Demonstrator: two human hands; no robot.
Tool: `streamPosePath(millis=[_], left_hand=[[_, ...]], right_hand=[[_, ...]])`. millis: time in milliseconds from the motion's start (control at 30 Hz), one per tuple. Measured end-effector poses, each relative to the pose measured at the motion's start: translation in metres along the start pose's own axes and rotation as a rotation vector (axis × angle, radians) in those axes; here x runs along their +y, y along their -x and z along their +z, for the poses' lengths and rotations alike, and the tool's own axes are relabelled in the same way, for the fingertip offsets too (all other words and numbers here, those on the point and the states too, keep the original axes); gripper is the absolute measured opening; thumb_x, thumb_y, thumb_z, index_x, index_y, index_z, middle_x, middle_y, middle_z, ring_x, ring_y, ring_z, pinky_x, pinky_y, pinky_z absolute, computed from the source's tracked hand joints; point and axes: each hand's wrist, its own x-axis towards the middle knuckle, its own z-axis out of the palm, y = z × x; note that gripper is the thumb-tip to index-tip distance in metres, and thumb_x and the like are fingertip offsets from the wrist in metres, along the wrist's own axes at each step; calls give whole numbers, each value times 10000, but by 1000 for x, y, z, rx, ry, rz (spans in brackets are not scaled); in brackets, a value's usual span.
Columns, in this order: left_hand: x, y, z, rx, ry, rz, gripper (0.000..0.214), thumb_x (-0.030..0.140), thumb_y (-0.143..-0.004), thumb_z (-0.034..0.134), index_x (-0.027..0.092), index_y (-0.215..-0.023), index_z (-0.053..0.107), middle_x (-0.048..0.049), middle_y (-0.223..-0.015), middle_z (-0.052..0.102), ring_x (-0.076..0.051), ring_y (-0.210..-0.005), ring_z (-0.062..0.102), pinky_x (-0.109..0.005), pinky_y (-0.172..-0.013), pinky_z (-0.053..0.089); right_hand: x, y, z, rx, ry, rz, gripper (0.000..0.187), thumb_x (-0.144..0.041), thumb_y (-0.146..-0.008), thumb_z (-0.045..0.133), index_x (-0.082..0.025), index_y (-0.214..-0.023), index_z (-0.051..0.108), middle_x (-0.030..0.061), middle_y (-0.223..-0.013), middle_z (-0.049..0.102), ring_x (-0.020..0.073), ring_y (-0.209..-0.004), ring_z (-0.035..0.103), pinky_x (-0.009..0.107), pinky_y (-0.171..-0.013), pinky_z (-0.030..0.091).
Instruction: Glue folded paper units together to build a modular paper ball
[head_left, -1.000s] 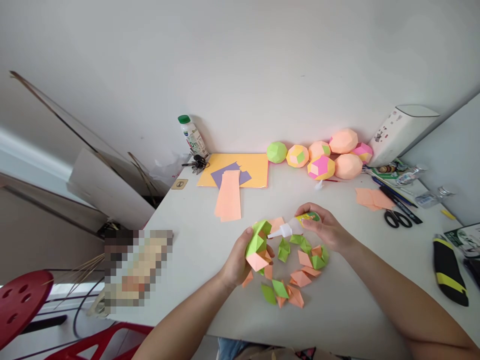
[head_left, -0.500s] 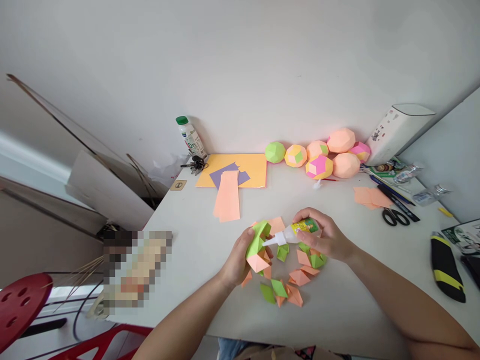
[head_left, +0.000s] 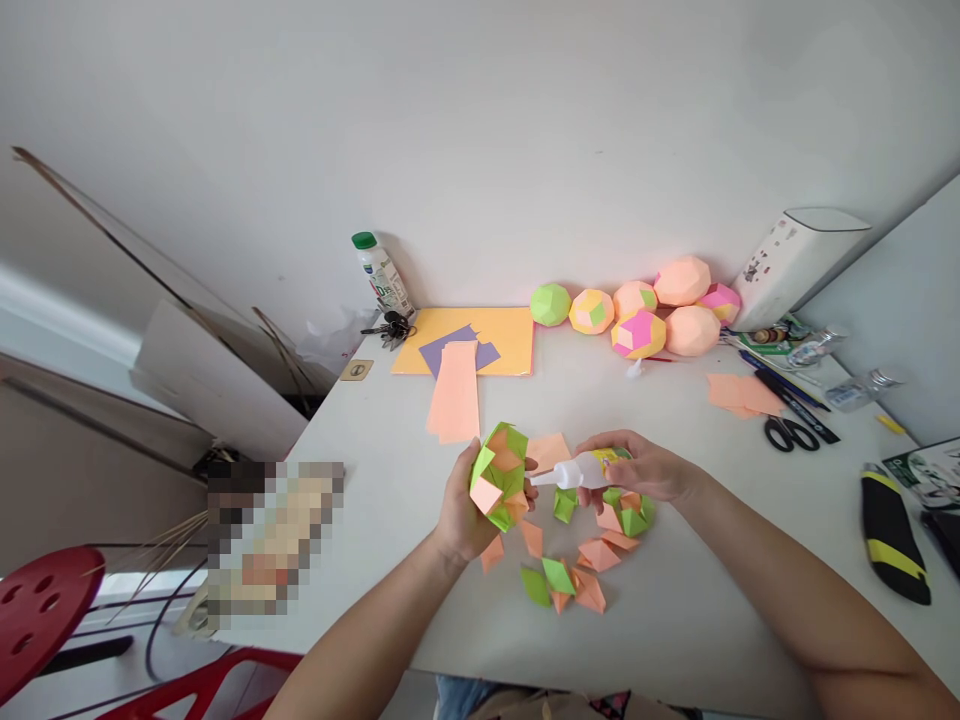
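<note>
My left hand [head_left: 463, 508] is closed around a partly built folded-paper ball [head_left: 501, 478] in green and peach, its hollow inner side turned toward me. In my right hand [head_left: 637, 465] lies a white glue bottle [head_left: 585, 470] with a yellow and green label, held sideways. Its narrow nozzle points left and ends close beside the ball's right edge; whether it touches, I cannot tell. Below and between my hands, folded peach pieces [head_left: 598, 553] and green pieces [head_left: 558, 576] are scattered on the white table [head_left: 390, 560]. A flat peach paper [head_left: 551, 450] lies partly behind the bottle.
Several finished paper balls [head_left: 636, 333] sit along the wall. Peach strips [head_left: 459, 395] lie over a yellow sheet [head_left: 514, 340], near a green-capped bottle [head_left: 382, 275] and keys [head_left: 395, 328]. At right are scissors [head_left: 791, 434], pens, and a black-yellow tool [head_left: 892, 535]. A red stool [head_left: 52, 620] stands left.
My left hand has turned the paper ball so its hollow side shows, shifting it slightly left. My right hand has tilted the glue bottle and moved it a little, and its nozzle is lower on the ball's edge.
</note>
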Motion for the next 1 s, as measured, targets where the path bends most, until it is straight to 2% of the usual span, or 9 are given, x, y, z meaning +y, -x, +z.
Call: streamPosePath(millis=[100, 167, 333, 467, 600, 700, 767, 933, 1000], left_hand=[[2, 0, 0, 33, 31, -1, 476, 522, -849, 414, 115, -916, 652, -127, -878, 676, -194, -630, 623, -313, -593, 470], [2, 0, -2, 37, 43, 3, 483, 533, -842, 423, 114, -926, 649, -129, -885, 673, -200, -654, 629, -311, -602, 471], [0, 0, -3, -10, 17, 26, 481, 532, -845, 415, 123, -965, 637, -138, -926, 668, -218, -696, 635, -326, -610, 473], [-3, 1, -4, -48, -70, 95, 443, 485, -866, 398, 129, -968, 642, -138, -976, 662, -230, -743, 641, -340, -634, 481], [-6, 3, -6, -91, -193, 147, 460, 488, -864, 402, 120, -984, 651, -148, -996, 663, -247, -782, 640, -360, -676, 488], [-6, 4, -6, -108, -266, 176, 444, 482, -860, 426, 121, -990, 649, -146, -969, 672, -244, -774, 635, -367, -697, 488], [-6, 5, -5, -106, -266, 185, 418, 469, -857, 440, 129, -978, 650, -140, -993, 667, -239, -771, 634, -365, -690, 491], [-3, 3, -3, -50, -149, 121, 420, 468, -855, 430, 131, -972, 651, -124, -973, 658, -223, -716, 630, -355, -626, 495], [-2, 2, -3, -30, -118, 93, 418, 462, -863, 419, 129, -970, 649, -120, -949, 661, -216, -701, 629, -351, -621, 497]], right_hand=[[-1, 1, -2, -81, 28, 38, 388, -438, -834, 622, -110, -1032, 559, 72, -743, 647, 213, -749, 657, 339, -626, 524], [-2, 2, -6, -139, 91, 96, 406, -446, -821, 635, -130, -1049, 526, 58, -773, 633, 199, -759, 647, 337, -661, 517], [1, 1, -14, -240, 426, 152, 501, -495, -738, 700, -136, -1057, 555, 111, -1075, 584, 207, -983, 567, 341, -844, 450], [7, 0, -15, -324, 451, 203, 552, -517, -729, 697, -138, -1100, 542, 130, -1155, 561, 229, -1052, 546, 339, -854, 437], [9, 1, -15, -336, 452, 237, 550, -493, -723, 713, -142, -1112, 547, 126, -1165, 558, 228, -1051, 549, 337, -860, 436], [5, 2, -15, -305, 400, 187, 496, -442, -716, 739, -135, -1065, 568, 121, -1116, 575, 231, -1039, 553, 340, -853, 440], [3, 2, -16, -244, 284, 117, 469, -430, -735, 730, -145, -1065, 557, 104, -1026, 606, 225, -988, 580, 350, -829, 450], [3, -1, -17, 118, -43, -252, 418, -386, -749, 725, -194, -1073, 544, 32, -868, 590, 192, -882, 604, 366, -794, 471], [0, 0, -18, 175, -46, -234, 310, -324, -749, 726, -185, -969, 559, 5, -801, 562, 179, -841, 613, 335, -738, 494]])
